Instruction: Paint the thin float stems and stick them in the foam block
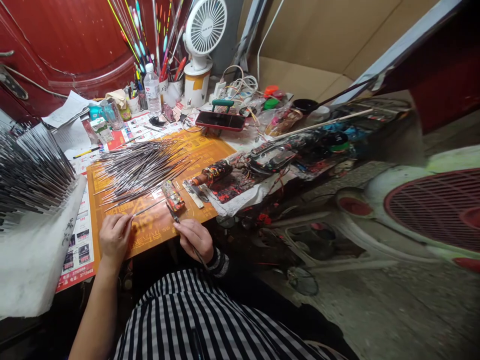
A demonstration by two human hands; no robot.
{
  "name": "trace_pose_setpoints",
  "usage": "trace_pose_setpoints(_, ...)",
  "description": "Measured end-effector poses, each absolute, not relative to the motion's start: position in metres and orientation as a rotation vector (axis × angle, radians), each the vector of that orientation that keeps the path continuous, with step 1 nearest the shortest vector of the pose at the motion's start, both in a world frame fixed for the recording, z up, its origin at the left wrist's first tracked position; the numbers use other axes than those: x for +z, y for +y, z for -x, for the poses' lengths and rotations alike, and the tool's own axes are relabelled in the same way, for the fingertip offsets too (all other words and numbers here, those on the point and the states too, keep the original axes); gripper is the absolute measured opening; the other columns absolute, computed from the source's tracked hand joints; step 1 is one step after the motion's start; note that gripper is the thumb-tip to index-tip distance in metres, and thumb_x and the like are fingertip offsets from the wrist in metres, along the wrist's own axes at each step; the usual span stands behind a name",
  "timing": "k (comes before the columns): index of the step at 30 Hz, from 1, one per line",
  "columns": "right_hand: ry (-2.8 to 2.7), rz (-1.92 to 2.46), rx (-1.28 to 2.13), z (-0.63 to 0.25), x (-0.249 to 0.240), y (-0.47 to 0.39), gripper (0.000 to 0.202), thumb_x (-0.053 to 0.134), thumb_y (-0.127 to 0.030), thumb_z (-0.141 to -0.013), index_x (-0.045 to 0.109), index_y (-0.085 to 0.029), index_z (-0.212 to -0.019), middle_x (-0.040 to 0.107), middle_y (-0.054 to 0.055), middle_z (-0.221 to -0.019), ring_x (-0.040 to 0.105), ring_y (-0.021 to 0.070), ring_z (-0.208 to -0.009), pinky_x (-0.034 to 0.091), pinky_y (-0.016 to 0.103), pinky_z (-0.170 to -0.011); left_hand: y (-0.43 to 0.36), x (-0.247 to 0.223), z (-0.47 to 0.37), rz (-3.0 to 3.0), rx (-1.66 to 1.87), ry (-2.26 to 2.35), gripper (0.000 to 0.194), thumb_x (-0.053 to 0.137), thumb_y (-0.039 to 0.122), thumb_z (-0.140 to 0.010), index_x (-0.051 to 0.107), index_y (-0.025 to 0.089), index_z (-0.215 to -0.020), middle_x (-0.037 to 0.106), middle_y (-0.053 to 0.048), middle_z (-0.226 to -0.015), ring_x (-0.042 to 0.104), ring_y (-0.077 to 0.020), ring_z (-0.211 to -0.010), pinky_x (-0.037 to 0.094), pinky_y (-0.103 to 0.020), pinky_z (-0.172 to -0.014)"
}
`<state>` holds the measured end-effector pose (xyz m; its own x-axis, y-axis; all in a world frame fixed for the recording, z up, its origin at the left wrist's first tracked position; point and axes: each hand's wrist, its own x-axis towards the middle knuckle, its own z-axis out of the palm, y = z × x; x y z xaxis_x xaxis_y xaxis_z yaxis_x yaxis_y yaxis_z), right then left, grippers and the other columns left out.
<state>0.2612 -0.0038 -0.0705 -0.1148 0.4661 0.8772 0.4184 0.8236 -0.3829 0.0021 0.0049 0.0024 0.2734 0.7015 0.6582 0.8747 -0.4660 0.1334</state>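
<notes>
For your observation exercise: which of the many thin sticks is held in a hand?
The single stick pinched by the left hand, its tip toward the paint-stained block; the rest lie piled.

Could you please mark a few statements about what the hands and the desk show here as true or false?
1. The left hand pinches a thin stick. True.
2. The right hand is empty. False: it holds a thin brush.
3. A pile of sticks lies on the orange mat. True.
4. The white fan lies flat on the floor. False: it stands upright at the back of the desk.
5. A phone lies behind the mat. True.
</notes>
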Motion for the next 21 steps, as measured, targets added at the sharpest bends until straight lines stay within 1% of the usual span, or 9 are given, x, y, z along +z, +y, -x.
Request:
trace_pose_setpoints(4, -1.807, 0.574, 0.129, -0.24, -0.073, -0.017, 0.057, 0.053, -0.008, -0.092, 0.047, -0.015, -0.147, 0.072, 0.012, -0.104, 0.07, 0.0216, -0.1, 0.063, 0.038, -0.084, 0.004, 0.002, -0.004, 2.289, -0.992, -1.451, 0.012, 0.063, 0.022, -0.093, 0.07, 0.021, -0.103, 0.07, -0.005, -0.09, 0.059, -0.0185, -0.081, 0.048, -0.031, -0.078)
trace_pose_setpoints(8, -1.897, 0.509, 0.199, -0.222, -0.074, -0.027, 0.057, 0.052, -0.009, -0.094, 0.044, -0.014, -0.149, 0.073, 0.013, -0.111, 0.068, 0.0232, -0.108, 0.062, 0.04, -0.087, 0.001, 0.0, -0.006, 2.28, -0.982, -1.484, 0.012, 0.061, 0.023, -0.094, 0.07, 0.02, -0.101, 0.07, -0.005, -0.089, 0.059, -0.0182, -0.082, 0.048, -0.031, -0.078)
trace_pose_setpoints(14, -1.92, 0.57, 0.199, -0.214, -0.073, -0.031, 0.057, 0.054, -0.008, -0.094, 0.045, -0.015, -0.15, 0.074, 0.014, -0.115, 0.068, 0.0238, -0.112, 0.061, 0.041, -0.092, -0.002, -0.002, -0.009, 2.27, -0.972, -1.505, 0.013, 0.058, 0.025, -0.096, 0.07, 0.02, -0.098, 0.07, -0.005, -0.087, 0.058, -0.0174, -0.08, 0.047, -0.032, -0.078)
trace_pose_setpoints(18, -1.929, 0.594, 0.198, -0.212, -0.071, -0.032, 0.06, 0.055, -0.005, -0.093, 0.043, -0.015, -0.151, 0.073, 0.014, -0.117, 0.068, 0.0238, -0.112, 0.061, 0.04, -0.092, -0.003, -0.001, -0.01, 2.273, -0.984, -1.487, 0.012, 0.058, 0.024, -0.096, 0.069, 0.02, -0.098, 0.07, -0.005, -0.086, 0.057, -0.0172, -0.079, 0.047, -0.031, -0.077)
trace_pose_setpoints(21, -1.929, 0.613, 0.203, -0.211, -0.071, -0.033, 0.06, 0.053, -0.006, -0.094, 0.042, -0.017, -0.152, 0.073, 0.013, -0.118, 0.068, 0.024, -0.112, 0.061, 0.041, -0.093, -0.003, 0.001, -0.01, 2.267, -0.99, -1.471, 0.012, 0.058, 0.023, -0.096, 0.069, 0.019, -0.097, 0.069, -0.005, -0.085, 0.057, -0.0172, -0.079, 0.046, -0.031, -0.076)
